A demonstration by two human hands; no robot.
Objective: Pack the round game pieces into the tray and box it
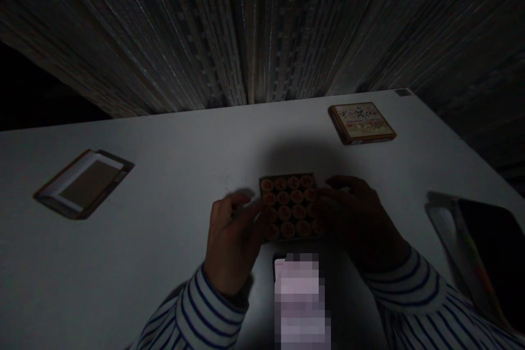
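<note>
A small open box (289,177) packed with several round wooden game pieces (289,206), marked in red, lies on the white table (172,175) in front of me. My left hand (230,240) rests against the box's left side, fingers curled toward it. My right hand (359,219) grips the right side, fingers reaching over the pieces at that edge. Both sleeves are white with dark stripes. The scene is dim.
The box's printed lid (361,122) lies at the back right. A folded brown and white board (84,182) lies at the left. A dark flat object (479,246) sits at the right edge. A blurred phone (301,295) lies near me. A striped curtain hangs behind the table.
</note>
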